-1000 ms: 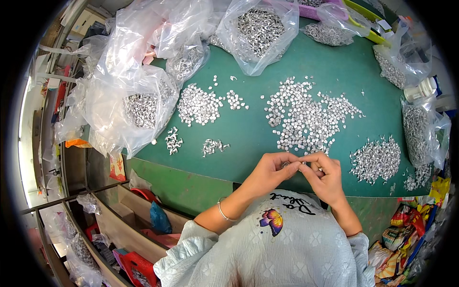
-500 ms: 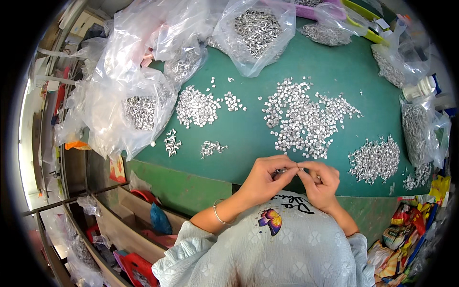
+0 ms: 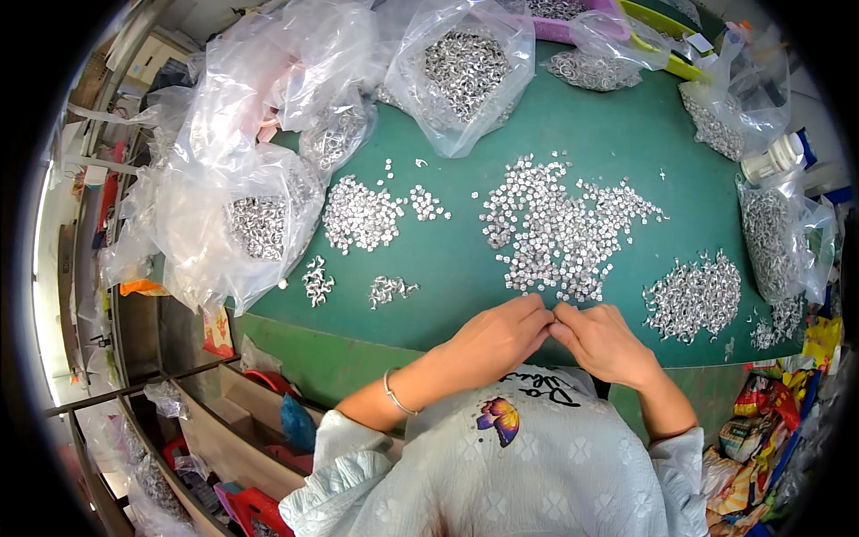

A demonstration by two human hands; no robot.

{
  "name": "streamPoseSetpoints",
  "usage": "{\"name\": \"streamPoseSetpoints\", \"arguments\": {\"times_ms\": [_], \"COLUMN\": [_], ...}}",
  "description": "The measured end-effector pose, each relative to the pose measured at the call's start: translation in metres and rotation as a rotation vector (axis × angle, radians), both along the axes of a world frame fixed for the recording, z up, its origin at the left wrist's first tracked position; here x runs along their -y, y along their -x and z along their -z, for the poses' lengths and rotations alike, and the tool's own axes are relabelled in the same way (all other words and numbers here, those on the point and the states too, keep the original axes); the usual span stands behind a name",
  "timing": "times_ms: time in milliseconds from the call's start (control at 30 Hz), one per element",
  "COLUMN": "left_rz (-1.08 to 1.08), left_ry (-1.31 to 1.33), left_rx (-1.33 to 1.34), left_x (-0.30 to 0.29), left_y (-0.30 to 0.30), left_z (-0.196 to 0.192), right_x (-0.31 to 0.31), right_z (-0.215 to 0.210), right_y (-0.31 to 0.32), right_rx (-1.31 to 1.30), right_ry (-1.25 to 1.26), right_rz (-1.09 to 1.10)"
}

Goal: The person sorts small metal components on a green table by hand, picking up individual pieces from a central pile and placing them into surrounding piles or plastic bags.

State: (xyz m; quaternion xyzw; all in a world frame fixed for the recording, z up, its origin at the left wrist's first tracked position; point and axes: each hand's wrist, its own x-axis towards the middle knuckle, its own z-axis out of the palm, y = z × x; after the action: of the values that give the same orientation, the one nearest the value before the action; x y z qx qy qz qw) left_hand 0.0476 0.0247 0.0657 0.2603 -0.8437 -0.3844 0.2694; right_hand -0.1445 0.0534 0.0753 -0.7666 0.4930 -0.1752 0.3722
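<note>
Head view: two bare hands meet just nearer the wearer than the central pile (image 3: 548,240) of small silver pieces, which lies on the green tabletop (image 3: 434,264) and serves as reference. The left hand (image 3: 503,336) and the right hand (image 3: 604,342) have curled fingers with tips brought together beside that pile; the fingers mask the pinch, so its closure and any piece held cannot be told. The pieces appear metallic and are judged light, stiff, somewhat slippery and hardly fragile; a fingertip pinch across opposite sides of a single piece seems the soundest hold. Count by group: two groups of similar pieces left of the central pile, one larger group (image 3: 360,215) and one smaller group (image 3: 428,205); two clusters of curved pieces (image 3: 390,291) to its left and nearer the wearer; one curved-piece heap (image 3: 693,297) to its right. Two trays stand beyond it, one purple tray (image 3: 553,31) and one yellow-green tray (image 3: 682,66). Individual pieces are too numerous and small to count reliably.
</note>
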Motion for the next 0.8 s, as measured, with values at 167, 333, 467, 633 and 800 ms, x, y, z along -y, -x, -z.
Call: {"name": "streamPoseSetpoints", "arguments": {"times_ms": [167,333,467,633,800], "left_rz": [0.165,0.331,0.212,0.044,-0.056], "left_ry": [0.136,0.095,0.024,-0.179,-0.502], "left_rx": [0.166,0.163,-0.031,-0.084,0.026], "left_x": [0.001,0.004,0.001,0.003,0.005], "left_y": [-0.01,-0.012,-0.011,-0.003,0.008], "left_z": [-0.017,-0.037,-0.047,-0.038,-0.032], "right_x": [0.001,0.01,0.016,0.006,0.008], "right_z": [0.002,-0.012,-0.024,-0.024,-0.022], "right_y": [0.004,0.013,0.017,0.009,0.016], "right_rx": [0.267,0.301,0.308,0.145,-0.055], "right_ry": [-0.222,-0.239,-0.062,0.321,0.318], "right_rz": [-0.104,-0.345,-0.436,-0.093,-0.163]}}
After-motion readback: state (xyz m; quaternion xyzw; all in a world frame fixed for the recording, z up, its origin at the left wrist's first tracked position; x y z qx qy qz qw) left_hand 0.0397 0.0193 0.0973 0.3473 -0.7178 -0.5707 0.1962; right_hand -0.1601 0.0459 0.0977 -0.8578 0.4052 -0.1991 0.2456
